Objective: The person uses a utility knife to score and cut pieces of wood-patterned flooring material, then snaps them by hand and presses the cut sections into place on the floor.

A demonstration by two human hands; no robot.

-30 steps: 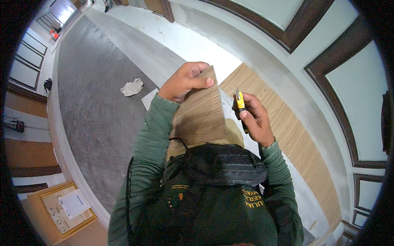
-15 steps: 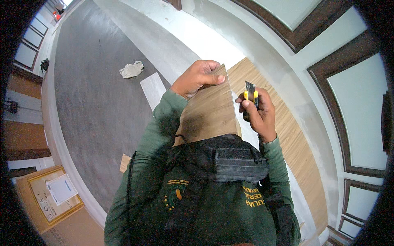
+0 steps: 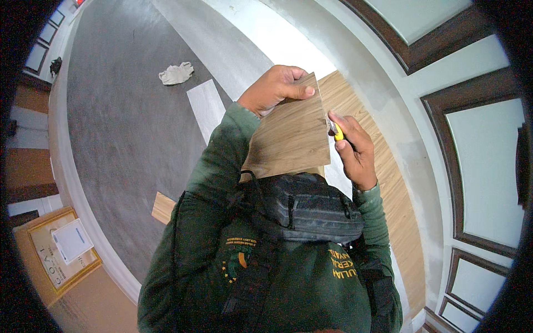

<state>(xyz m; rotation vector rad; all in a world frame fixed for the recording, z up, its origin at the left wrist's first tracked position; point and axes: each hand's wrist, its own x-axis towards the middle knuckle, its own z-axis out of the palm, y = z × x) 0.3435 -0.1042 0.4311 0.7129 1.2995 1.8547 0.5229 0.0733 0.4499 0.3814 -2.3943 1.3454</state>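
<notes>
My left hand [image 3: 276, 89] is closed on the far edge of a wood-look plank piece [image 3: 291, 133], its thumb lying over the top face. The piece is tilted in front of my chest, its near edge by the black bag [image 3: 313, 208]. In my right hand [image 3: 356, 149] is a utility knife [image 3: 338, 132] with a yellow part, gripped between thumb and fingers. The knife's tip is at the right edge of the plank piece; whether the blade touches it is hard to tell.
Wood-look planks [image 3: 388, 188] run along the floor at the right, beside a panelled wall [image 3: 488, 161]. A crumpled pale cloth [image 3: 176, 73], a light plank piece [image 3: 205, 108] and a small wood-look offcut [image 3: 162, 207] lie on the dark grey floor [image 3: 122, 127].
My right hand has turned the knife from upright to angled toward the plank piece's right edge. The plank piece and left hand have shifted slightly up and right in view.
</notes>
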